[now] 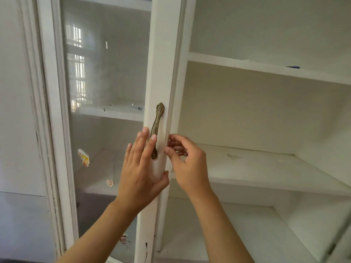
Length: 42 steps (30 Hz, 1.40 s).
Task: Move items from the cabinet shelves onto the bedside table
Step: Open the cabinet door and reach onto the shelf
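Observation:
A white cabinet stands close in front of me. Its left glass door [106, 76] is closed, with a brass handle [157, 128] on the door's white frame [163, 54]. My left hand [141, 173] lies flat against that frame with straight fingers, one fingertip over the handle. My right hand [187, 164] has its fingers curled round the frame's right edge just beside the handle. The right side of the cabinet is open, showing bare white shelves [266, 168]. A small pen-like item [137, 107] lies on a shelf behind the glass. A blue item [293, 67] shows at the edge of an upper right shelf.
Cartoon stickers [83, 157] are stuck on the glass, which reflects a barred window [76, 59]. A plain white wall [15, 92] is at the left. A lower open shelf [256, 234] sits below my right forearm. The bedside table is out of view.

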{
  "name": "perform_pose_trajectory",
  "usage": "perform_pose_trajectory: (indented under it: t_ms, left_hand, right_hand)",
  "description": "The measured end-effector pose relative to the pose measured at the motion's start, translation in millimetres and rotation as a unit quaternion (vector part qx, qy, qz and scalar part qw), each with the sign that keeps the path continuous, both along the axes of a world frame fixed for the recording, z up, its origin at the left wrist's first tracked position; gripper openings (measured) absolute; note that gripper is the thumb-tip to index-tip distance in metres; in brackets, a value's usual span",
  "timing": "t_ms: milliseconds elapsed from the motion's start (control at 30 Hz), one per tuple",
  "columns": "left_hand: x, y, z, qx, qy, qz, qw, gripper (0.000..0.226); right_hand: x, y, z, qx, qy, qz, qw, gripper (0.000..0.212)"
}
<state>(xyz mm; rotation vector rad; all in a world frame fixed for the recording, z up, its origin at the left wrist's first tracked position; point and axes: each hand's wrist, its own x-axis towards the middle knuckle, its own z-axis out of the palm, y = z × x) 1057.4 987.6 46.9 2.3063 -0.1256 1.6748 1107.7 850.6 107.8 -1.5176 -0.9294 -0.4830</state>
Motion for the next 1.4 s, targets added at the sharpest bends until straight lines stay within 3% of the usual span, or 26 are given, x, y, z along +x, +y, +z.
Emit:
perform_pose_trajectory:
  t_ms: [767,1133,1400]
  left_hand:
    - [-124.4,26.5,-3.2,0.000,0.013,-0.135,0.991,0.111]
    - [-189.1,56.3,-19.5,-0.006,0.005,-0.099,0.995,0.104]
    - [-234.8,83.2,-20.4,0.035,-0.008,-0.038,0.999,0.095]
  right_hand:
    - [-131.1,7.1,-1.2,-0.032,-0.085,-0.079,0.993,0.025]
    - [-186.3,35.4,-9.3,-0.041,-0.212,-0.121,0.969,0.031]
    - [-206.2,62.3,-11.3,-0.063,-0.334,-0.165,0.926,0.053]
